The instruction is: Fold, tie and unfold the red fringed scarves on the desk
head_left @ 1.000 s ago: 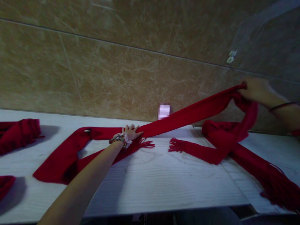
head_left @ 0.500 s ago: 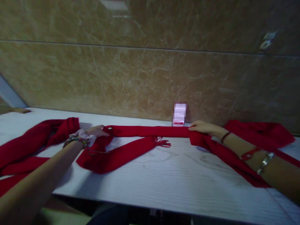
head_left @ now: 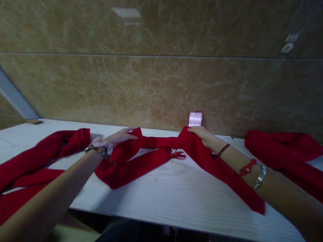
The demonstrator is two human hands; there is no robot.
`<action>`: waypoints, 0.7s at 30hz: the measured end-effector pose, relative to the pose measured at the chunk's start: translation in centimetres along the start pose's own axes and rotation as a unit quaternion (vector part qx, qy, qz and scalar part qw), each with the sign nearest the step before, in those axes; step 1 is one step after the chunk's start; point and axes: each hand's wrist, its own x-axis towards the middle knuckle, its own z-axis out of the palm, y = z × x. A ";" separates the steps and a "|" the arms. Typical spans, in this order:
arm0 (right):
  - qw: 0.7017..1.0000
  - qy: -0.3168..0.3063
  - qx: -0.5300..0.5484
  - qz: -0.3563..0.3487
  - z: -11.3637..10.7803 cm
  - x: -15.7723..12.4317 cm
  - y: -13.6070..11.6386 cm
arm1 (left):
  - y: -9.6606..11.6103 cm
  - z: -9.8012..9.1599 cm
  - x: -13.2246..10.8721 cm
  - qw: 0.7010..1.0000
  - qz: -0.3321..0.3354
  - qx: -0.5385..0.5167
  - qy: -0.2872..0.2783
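Observation:
A long red fringed scarf (head_left: 141, 158) lies folded on the white wood-grain table (head_left: 176, 198), near the wall. My left hand (head_left: 121, 136) presses on a raised fold of it at the left, fingers closed on the cloth. My right hand (head_left: 202, 134) pinches another raised fold at the centre right, and the scarf's far strip is stretched between the two hands. Below that strip lies the fringed end (head_left: 176, 154). Both wrists wear bracelets.
More red scarves are heaped at the left (head_left: 37, 161) and at the right (head_left: 282, 148). A small white tag (head_left: 195, 119) stands against the brown marble wall (head_left: 161, 84). The table's front edge runs close below my arms.
My right hand came down from the raised scarf end to the table, then slid left along it. My left hand moved left, then back in. The scarf now bunches between the hands.

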 end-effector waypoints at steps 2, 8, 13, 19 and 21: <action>1.000 -0.019 -0.018 0.000 1.4 1.0 -1.1 | 3.8 1.7 -1.7 0.998 0.038 -0.040 -0.032; 0.978 -0.120 -0.151 0.074 3.2 1.7 -1.3 | 9.4 6.0 -5.6 0.943 0.206 0.062 -0.253; 0.961 -0.085 -0.263 0.000 5.1 1.0 -1.1 | 6.3 3.3 -1.7 0.986 0.090 0.025 -0.139; 0.958 -0.046 -0.277 -0.055 8.8 0.4 -0.6 | 3.6 5.9 1.1 0.992 0.002 0.056 -0.116; 0.961 -0.057 -0.261 -0.074 8.1 0.0 -0.5 | 3.5 5.8 1.3 0.992 0.029 0.084 -0.086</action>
